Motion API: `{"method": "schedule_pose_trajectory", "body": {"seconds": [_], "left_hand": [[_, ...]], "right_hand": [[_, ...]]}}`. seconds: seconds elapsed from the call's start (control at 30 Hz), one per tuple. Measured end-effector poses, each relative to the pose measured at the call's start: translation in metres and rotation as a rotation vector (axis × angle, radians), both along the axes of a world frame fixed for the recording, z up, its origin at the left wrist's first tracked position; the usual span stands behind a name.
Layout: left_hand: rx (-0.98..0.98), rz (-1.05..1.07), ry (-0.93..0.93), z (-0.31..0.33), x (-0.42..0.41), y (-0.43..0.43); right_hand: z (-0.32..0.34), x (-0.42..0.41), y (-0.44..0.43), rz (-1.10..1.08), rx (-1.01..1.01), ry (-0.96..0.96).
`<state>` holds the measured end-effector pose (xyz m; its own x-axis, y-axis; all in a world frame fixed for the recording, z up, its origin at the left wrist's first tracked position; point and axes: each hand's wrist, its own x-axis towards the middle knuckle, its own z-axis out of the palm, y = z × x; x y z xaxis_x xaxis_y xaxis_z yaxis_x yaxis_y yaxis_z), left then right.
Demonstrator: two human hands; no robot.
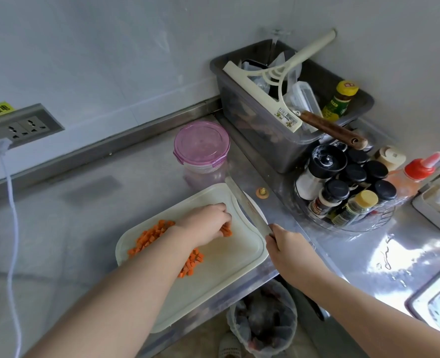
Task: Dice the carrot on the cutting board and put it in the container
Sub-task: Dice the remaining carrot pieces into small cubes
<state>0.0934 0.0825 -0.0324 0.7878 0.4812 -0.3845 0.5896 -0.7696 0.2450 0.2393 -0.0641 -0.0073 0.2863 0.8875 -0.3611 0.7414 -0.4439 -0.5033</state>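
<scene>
The left hand [206,223] lies on the white cutting board [226,275], fingers curled down, pinching a small bunch of carrot pieces [226,231], with diced carrot [150,237] heaped beside its forearm. The right hand [288,251] is wrapped round the handle of a knife [247,205], blade slanting over the board's far right corner. The pink-lidded container [201,148] stands closed on the steel counter [84,202] just beyond the board.

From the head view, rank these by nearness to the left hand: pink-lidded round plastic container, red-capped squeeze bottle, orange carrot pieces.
1. Orange carrot pieces: under the left hand, on the white cutting board.
2. Pink-lidded round plastic container: behind the board.
3. Red-capped squeeze bottle: far right.
</scene>
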Motion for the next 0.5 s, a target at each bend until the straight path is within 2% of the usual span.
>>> {"method": "schedule_pose_trajectory", "body": {"seconds": [0.1,0.2,0.33,0.5], "left_hand": [[0.035,0.04,0.017,0.0,0.0,-0.002],[0.04,0.235,-0.009,-0.005,-0.005,-0.015],[0.095,0.445,-0.106,-0.014,-0.012,-0.041],[0.013,0.643,-0.288,-0.016,-0.021,-0.046]], "right_hand": [[-0.001,0.002,0.0,0.0,-0.009,-0.002],[-0.002,0.001,0.0,0.008,-0.026,0.008],[-0.007,-0.003,0.001,0.042,-0.068,0.019],[-0.011,-0.008,0.0,0.058,-0.101,0.031]]}}
